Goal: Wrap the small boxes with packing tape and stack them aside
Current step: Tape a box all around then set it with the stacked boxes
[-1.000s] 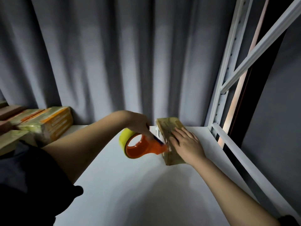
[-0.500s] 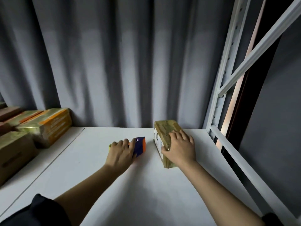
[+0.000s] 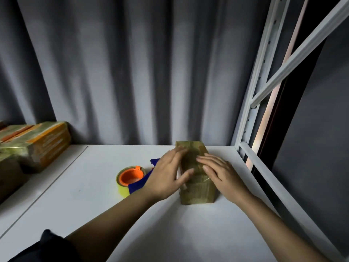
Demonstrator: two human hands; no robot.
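From the head view, we have both hands on the taped box point(image 3: 196, 178), which lies lengthwise on the white shelf point(image 3: 151, 214), right of centre and near the shelf's right rail point(image 3: 268, 178). Our left hand point(image 3: 168, 176) lies flat against the box's left side, fingers straight and spread, thumb reaching onto the top. Our right hand point(image 3: 221, 173) presses down on the top face, fingers straight and close together. Neither hand pinches anything.

The tape dispenser point(image 3: 132, 179), a yellow roll on an orange core with a blue handle, sits on the shelf just left of our left hand, touched by nobody.

By our reading, this is the smoothing step. To do it well, we want flat palms sweeping from the middle out to the edges, firm on the corners where tape tends to lift, while one hand steadies the box so it doesn't slide. The glossy film looks slippery, so steady pressure beats speed.

At far left, a stack of wrapped boxes point(image 3: 37, 144) waits, well apart from our box, a likely home for this one.

As for writing: the orange-sided box in that stack carries pale lines of print, too small and blurred to read. Our box shows faint markings under the tape, also unreadable. No brand can be made out.
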